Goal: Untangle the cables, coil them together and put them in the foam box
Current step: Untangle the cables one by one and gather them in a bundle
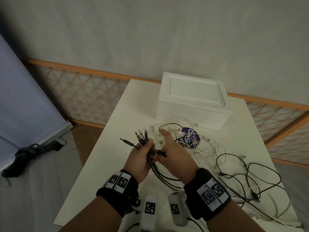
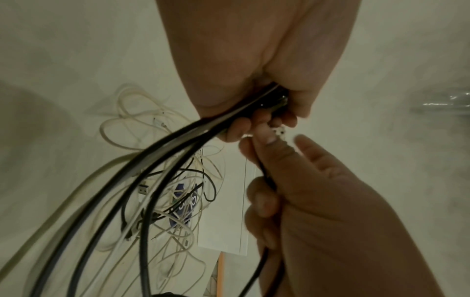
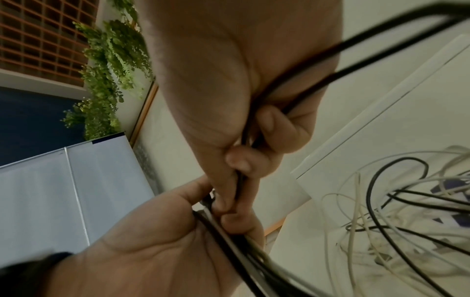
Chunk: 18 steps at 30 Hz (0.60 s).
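Observation:
My left hand grips a bundle of black cables above the white table; their USB plugs fan out past the fingers. My right hand is right beside it and pinches one more black cable by its plug end, index finger straight. In the left wrist view the bundle hangs from the left hand, with the right hand below. The foam box stands at the table's far end with its lid on.
A tangle of white cables lies over a purple round label in front of the box. Loose black cables sprawl across the table's right side. A dark bag lies on the floor to the left.

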Tool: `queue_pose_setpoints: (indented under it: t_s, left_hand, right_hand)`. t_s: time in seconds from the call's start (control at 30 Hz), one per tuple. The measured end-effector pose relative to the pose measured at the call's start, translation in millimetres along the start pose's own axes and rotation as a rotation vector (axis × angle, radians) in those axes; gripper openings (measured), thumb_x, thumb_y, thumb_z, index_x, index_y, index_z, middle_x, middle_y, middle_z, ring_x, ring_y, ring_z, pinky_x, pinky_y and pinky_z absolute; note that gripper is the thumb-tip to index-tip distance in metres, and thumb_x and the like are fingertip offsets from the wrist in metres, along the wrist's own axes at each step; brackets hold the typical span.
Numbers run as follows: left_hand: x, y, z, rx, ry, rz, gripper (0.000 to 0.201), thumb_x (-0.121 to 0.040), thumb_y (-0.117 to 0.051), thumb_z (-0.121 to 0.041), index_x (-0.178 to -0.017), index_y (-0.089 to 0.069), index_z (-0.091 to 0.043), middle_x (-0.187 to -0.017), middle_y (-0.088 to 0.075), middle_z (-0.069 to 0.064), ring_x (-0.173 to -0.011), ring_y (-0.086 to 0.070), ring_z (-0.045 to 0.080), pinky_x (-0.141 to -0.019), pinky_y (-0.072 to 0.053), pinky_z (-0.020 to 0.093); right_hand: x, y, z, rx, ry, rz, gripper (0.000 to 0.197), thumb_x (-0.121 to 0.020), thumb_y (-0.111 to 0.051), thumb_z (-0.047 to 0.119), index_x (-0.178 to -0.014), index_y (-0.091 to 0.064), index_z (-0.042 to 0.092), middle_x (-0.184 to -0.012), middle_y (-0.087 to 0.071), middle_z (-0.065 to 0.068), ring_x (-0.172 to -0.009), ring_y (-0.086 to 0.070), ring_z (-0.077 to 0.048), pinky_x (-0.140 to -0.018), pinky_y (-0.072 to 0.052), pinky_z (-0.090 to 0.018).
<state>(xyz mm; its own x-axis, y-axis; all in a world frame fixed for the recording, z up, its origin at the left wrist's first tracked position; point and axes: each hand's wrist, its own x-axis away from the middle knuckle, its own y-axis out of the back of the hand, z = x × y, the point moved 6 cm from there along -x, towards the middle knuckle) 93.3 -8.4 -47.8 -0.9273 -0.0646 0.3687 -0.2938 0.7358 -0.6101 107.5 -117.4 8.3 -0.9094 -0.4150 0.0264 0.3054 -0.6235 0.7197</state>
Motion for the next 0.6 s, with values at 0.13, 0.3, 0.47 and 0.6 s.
queue_pose_setpoints:
  t_s: [0.13,0.3,0.47,0.6]
  left_hand:
    - [-3,2,-5,0.019,-0.021,-0.045,0.031,-0.097,-0.05,-0.029,-0.072,-0.052,-0.012,-0.063,-0.049,0.0,-0.062,-0.047,0.015,-0.06,-0.042,0.029]
    - [8,-8,-3,-0.001,-0.017,0.0,0.029,-0.099,-0.047,-0.028,-0.074,-0.044,-0.014,-0.055,-0.039,-0.001,-0.049,-0.042,0.012,-0.057,-0.045,0.028]
    - [20,-25,2,-0.005,-0.019,0.17,0.015,-0.073,-0.06,-0.002,-0.076,-0.054,-0.015,-0.06,-0.042,-0.001,-0.05,-0.031,0.011,-0.052,-0.03,0.026]
    - [23,-27,2,-0.01,-0.031,0.191,0.022,-0.067,-0.053,0.003,-0.082,-0.055,-0.013,-0.062,-0.056,-0.002,-0.048,-0.034,0.009,-0.051,-0.032,0.024]
  right_hand:
    - [3,5,-2,0.111,-0.025,-0.06,0.03,-0.088,-0.064,0.032,-0.115,-0.059,0.021,-0.095,-0.07,0.003,-0.085,-0.063,-0.013,-0.074,-0.045,-0.024]
    - [1,30,3,0.039,0.003,-0.279,0.012,-0.084,-0.069,0.032,-0.091,-0.07,0.022,-0.089,-0.059,0.003,-0.079,-0.051,-0.006,-0.068,-0.032,-0.009]
    - [-1,39,18,-0.343,-0.078,-0.275,0.015,-0.08,-0.074,0.023,-0.087,-0.061,0.024,-0.072,-0.063,0.003,-0.064,-0.062,-0.009,-0.062,-0.051,-0.025]
    - [-4,35,20,-0.452,-0.095,-0.26,0.015,-0.082,-0.071,0.012,-0.082,-0.057,0.016,-0.068,-0.067,-0.006,-0.061,-0.068,-0.015,-0.067,-0.058,-0.042]
